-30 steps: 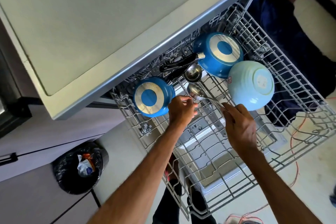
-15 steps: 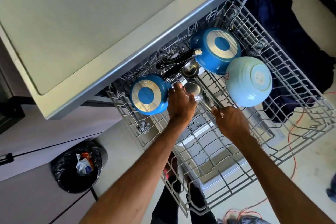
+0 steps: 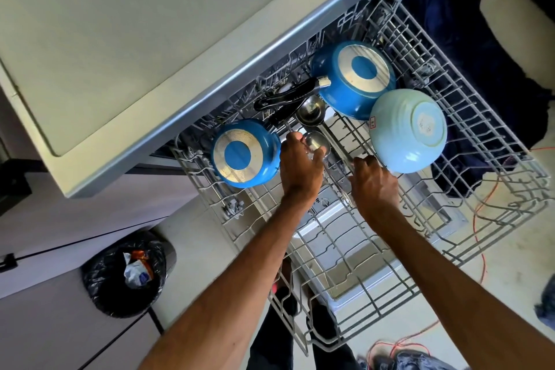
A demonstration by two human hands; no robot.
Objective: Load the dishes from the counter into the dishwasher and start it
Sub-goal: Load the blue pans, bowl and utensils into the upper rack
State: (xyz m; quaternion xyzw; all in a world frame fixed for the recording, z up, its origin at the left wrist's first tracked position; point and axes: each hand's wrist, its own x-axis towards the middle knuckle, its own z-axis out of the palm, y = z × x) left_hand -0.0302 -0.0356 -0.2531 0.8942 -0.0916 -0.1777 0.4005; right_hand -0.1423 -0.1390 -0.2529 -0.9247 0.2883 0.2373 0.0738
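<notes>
On the pulled-out dishwasher rack (image 3: 480,189), beside the upturned pale bowl (image 3: 408,129), a ladle (image 3: 317,143) is pinched in the curled fingers of the left hand (image 3: 300,168), the grip of the curled right hand (image 3: 375,186) cannot be told, and seating between tines, then release, is judged needed next.

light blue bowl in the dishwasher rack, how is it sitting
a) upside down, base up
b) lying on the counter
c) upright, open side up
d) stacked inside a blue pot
A: the light blue bowl shows its round foot ring and a label on its base to the camera, and it rests on the wire dishwasher rack beside the larger blue saucepan, which is also base up.
</notes>
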